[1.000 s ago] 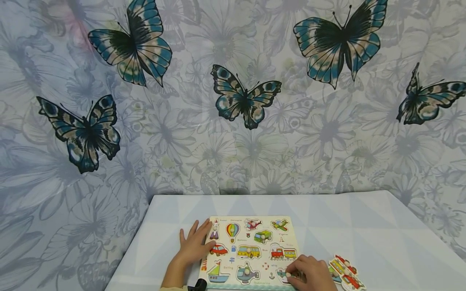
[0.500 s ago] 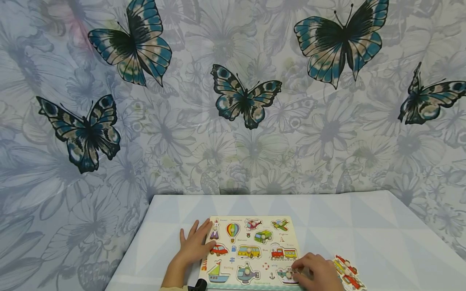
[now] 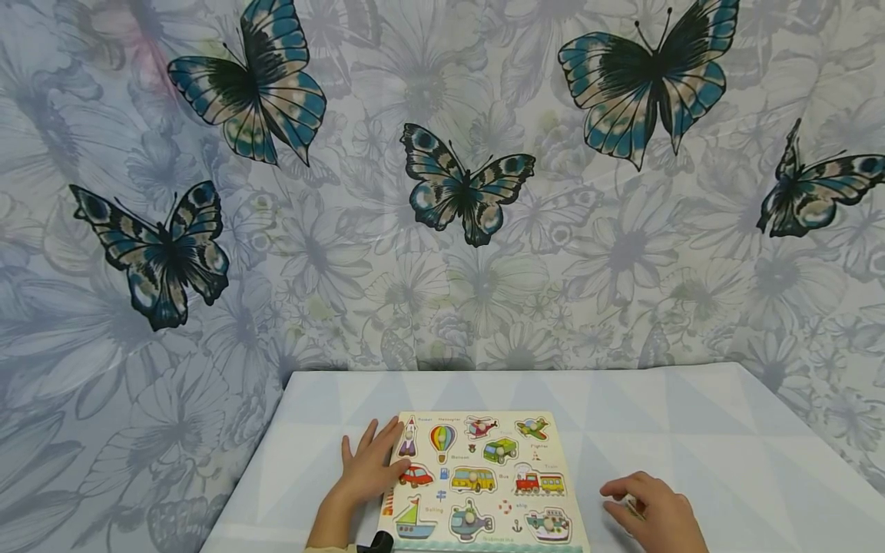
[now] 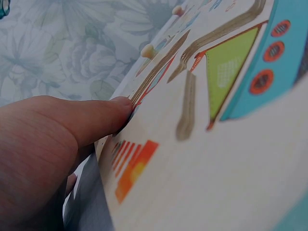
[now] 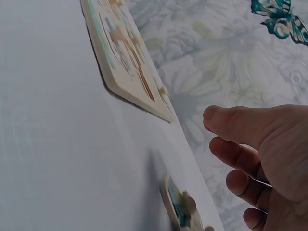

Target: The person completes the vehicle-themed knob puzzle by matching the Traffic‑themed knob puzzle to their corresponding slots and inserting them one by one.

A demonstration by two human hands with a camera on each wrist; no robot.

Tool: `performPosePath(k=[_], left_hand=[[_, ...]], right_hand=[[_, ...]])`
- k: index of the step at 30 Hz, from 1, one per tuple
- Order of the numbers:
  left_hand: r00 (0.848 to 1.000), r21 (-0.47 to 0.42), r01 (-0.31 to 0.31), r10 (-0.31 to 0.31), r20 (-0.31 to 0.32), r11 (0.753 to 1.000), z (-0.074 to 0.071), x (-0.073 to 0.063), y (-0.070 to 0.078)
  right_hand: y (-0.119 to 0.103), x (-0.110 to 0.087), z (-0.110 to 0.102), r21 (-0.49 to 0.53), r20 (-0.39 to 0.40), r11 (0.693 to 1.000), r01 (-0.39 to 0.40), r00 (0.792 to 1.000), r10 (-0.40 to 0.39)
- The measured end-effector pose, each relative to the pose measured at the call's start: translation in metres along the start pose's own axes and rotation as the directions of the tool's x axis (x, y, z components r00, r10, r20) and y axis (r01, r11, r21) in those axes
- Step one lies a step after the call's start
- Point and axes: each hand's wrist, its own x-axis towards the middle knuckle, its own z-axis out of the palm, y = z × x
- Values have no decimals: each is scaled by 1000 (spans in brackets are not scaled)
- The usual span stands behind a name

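Note:
A wooden peg puzzle board (image 3: 501,507) with vehicle pieces lies at the table's front. My left hand (image 3: 373,465) rests spread along its left edge, with the thumb on the border beside the red car (image 3: 415,475); in the left wrist view the thumb (image 4: 103,115) presses that edge. The ship piece (image 3: 549,525) sits at the board's lower right. Off the board's right side, my right hand (image 3: 653,507) hovers with loosely bent fingers and nothing between them. Below it in the right wrist view is a loose knobbed piece (image 5: 178,204); the hand mostly hides the loose pieces in the head view.
The table (image 3: 332,399) has a pale cloth with a triangle pattern. Behind it hangs a grey floral backdrop (image 3: 359,253) with printed butterflies. The board also carries a sailboat (image 3: 413,522), a submarine (image 3: 472,521), a bus (image 3: 473,479) and a train (image 3: 539,482).
My right hand has let go of the ship piece and moved right, off the board and over the loose pieces, which it now covers. The left hand has stayed put.

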Motion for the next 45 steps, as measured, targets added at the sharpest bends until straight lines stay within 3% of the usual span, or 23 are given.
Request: performPosePath(k=[14,26,37,45], left_hand=[[1000,-5,2,-2,2,1000,0,0,0],[1000,-3,-9,8,-2,1000,-1,0,3],[999,-10,-28,28,-16,1000,-3,-1,4],[1000,4,5,-5,-4,1000,-2,-1,4]], right_hand=[[52,-1,-21,9,71,999,-38,997,37],[69,0,-15,23,163,994,-110,981,105],[81,-1,-17,102,197,995,-6,980,-14],[82,-2,-17,98,191,992,74,977,-91]])
